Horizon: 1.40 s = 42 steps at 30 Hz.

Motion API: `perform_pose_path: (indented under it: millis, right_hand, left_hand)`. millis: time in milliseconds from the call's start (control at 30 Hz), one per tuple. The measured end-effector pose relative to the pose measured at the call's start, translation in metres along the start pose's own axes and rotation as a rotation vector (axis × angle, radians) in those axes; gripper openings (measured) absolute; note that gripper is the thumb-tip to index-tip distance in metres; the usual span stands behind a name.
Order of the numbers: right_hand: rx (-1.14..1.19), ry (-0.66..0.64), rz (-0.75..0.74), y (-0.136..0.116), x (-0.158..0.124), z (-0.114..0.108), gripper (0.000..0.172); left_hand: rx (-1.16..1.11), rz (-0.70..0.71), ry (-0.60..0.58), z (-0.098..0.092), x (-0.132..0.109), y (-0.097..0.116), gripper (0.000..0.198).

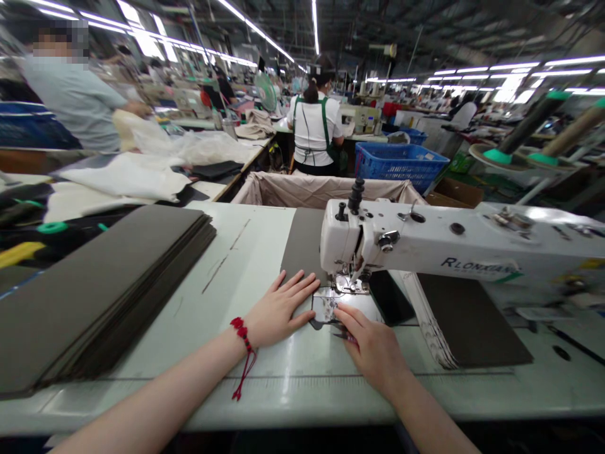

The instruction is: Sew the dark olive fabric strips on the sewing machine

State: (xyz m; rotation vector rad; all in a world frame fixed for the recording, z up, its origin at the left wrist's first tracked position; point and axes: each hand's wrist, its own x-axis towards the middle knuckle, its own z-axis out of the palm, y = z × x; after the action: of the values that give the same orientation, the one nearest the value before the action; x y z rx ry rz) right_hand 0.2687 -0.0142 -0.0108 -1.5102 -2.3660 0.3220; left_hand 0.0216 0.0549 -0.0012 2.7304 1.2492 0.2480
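My left hand (pixel 278 312) lies flat, fingers spread, its fingertips at the near edge of a dark grey panel (pixel 302 243). That panel lies on the pale green table (pixel 255 252) and runs under the head of a white sewing machine (pixel 449 239). A red cord bracelet (pixel 243 334) circles the left wrist. My right hand (pixel 373 343) is closed just in front of the presser foot (pixel 350 284), fingertips at the metal needle plate (pixel 326 306). Small thread snips (pixel 345 337) poke out beneath its fingers, mostly hidden by the palm.
A thick stack of dark grey panels (pixel 108 277) stands at left. Right of the needle, under the machine arm, lie a dark panel (pixel 472 321), a bundle of pale strips (pixel 432 328) and a black phone-like slab (pixel 390 296). Beyond are a cloth-lined bin (pixel 326 183), a blue crate (pixel 401 161) and co-workers.
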Motion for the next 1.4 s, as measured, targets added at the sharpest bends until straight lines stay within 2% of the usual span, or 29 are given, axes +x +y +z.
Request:
perform_pose_path:
  millis: [333, 467, 767, 900, 1033, 1133, 1200, 1267, 1400]
  right_hand:
    - [-0.012, 0.021, -0.002, 0.003, -0.001, 0.005, 0.053]
    - [0.000, 0.023, -0.006, 0.002, -0.001, 0.003, 0.050]
    - [-0.024, 0.028, 0.002, -0.002, -0.002, -0.002, 0.046]
    - [-0.112, 0.007, 0.000, -0.006, -0.003, -0.006, 0.044]
    - [-0.199, -0.010, 0.005, -0.010, -0.004, -0.009, 0.043]
    - [-0.239, -0.025, 0.003, -0.011, -0.003, -0.010, 0.045]
    - [-0.266, -0.044, -0.003, -0.013, -0.005, -0.010, 0.048]
    - [-0.282, -0.062, -0.006, -0.015, -0.013, -0.009, 0.051]
    - [-0.309, -0.061, 0.010, -0.021, -0.058, -0.004, 0.049]
  left_hand:
    - [-0.032, 0.007, 0.018, 0.002, 0.000, -0.003, 0.059]
    - [-0.028, 0.019, 0.059, 0.004, -0.001, -0.003, 0.058]
    - [0.024, -0.021, 0.101, 0.014, -0.001, -0.004, 0.075]
    - [0.043, -0.036, 0.101, 0.012, 0.000, -0.004, 0.075]
    - [0.074, -0.110, 0.105, -0.002, 0.006, -0.004, 0.062]
    - [0.119, -0.253, 0.114, -0.008, 0.007, -0.002, 0.056]
    - [0.161, -0.351, 0.122, -0.007, -0.001, 0.002, 0.053]
    - [0.206, -0.427, 0.136, -0.003, -0.020, 0.006, 0.049]
    - [0.271, -0.533, 0.138, 0.003, -0.084, 0.012, 0.049]
